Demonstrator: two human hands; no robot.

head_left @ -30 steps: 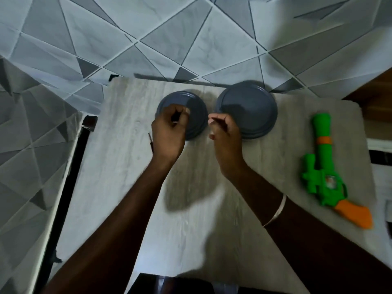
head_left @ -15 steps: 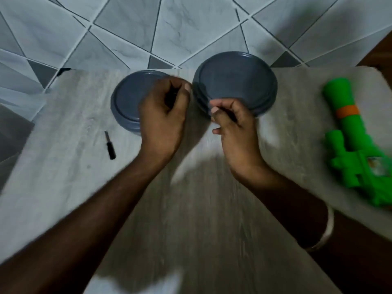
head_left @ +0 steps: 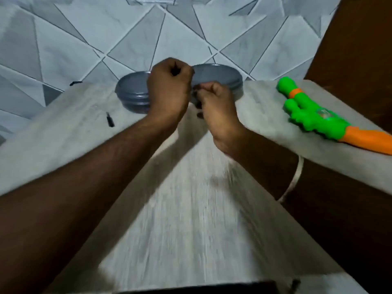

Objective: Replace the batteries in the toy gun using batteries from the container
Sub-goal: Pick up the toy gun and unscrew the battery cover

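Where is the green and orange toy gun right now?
Head view: the green and orange plastic toy gun lies on the right side of the pale wood-grain table, right of the right hand and the right-hand round grey container.

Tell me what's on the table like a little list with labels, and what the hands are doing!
table: pale, wood-grain
left tub: round, grey, at the far edge
right tub: round, grey, beside it
toy gun: green with orange handle, lying on the right, untouched
tool: small, black, likely a screwdriver, left of the tubs
left hand: curled round a dark thing
right hand: curled, seems to pinch a dark bit, too blurred to name
bangle: on the right wrist
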